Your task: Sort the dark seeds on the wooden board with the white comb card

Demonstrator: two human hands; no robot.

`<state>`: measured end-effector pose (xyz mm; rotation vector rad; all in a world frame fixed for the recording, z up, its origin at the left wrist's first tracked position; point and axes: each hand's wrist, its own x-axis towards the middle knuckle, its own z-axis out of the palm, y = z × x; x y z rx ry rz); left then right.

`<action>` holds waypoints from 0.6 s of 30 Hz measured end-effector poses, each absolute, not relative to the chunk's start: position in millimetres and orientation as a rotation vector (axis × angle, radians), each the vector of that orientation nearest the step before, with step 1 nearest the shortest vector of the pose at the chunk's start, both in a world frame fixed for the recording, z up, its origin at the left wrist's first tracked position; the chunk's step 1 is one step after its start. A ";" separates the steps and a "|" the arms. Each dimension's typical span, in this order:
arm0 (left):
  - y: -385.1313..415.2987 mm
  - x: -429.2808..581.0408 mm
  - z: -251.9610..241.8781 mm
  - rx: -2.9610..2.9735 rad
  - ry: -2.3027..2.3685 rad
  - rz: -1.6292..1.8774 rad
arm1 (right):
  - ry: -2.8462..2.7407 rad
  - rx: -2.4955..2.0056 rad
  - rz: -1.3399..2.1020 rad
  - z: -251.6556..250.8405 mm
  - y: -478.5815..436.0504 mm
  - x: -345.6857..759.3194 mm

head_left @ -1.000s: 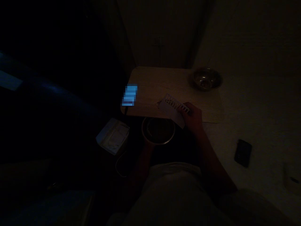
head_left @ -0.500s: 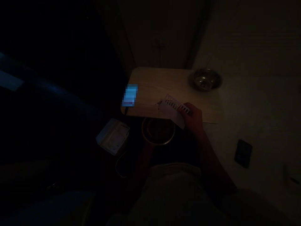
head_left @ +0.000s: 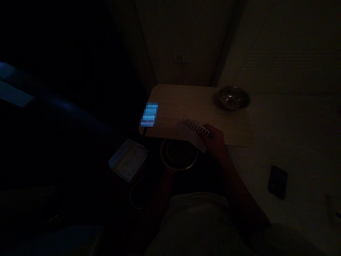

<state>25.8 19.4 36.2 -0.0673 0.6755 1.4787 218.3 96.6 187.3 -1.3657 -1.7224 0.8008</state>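
Note:
My right hand (head_left: 215, 141) is closed round the slotted grip of a pale flat scraper (head_left: 196, 138). The scraper lies low over the front part of a wooden tabletop (head_left: 183, 99), its blade slanting toward the near edge. A few small dark crumbs (head_left: 177, 132) lie by its left end. Just below that edge, my left hand (head_left: 169, 175) holds a round metal bowl (head_left: 192, 165) by its near side. Its fingers are mostly hidden in the dark, and the bowl's contents are too dark to make out.
A second metal bowl (head_left: 234, 99) stands at the tabletop's back right. A lit, blurred-out screen (head_left: 149, 114) is at the left edge. Below it sits an open pale box (head_left: 128, 160). A dark phone-like object (head_left: 277, 182) lies on the pale surface at right. A wall socket (head_left: 183, 57) is behind.
The scraper has shifted slightly left and toward the near edge with my right hand. The crumbs are nearer that edge. The bowl stays below it, and the view has tilted up a little.

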 end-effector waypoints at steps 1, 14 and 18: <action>20.0 27.4 42.5 -0.082 0.675 1.486 | -1.732 -1.361 0.796 186.6 96.3 215.9; 32.5 32.3 82.9 -0.102 0.597 1.460 | -1.716 -1.243 0.982 180.1 94.5 215.8; 29.3 30.6 74.5 -0.109 0.612 1.453 | -1.574 -1.344 0.843 179.2 96.9 215.6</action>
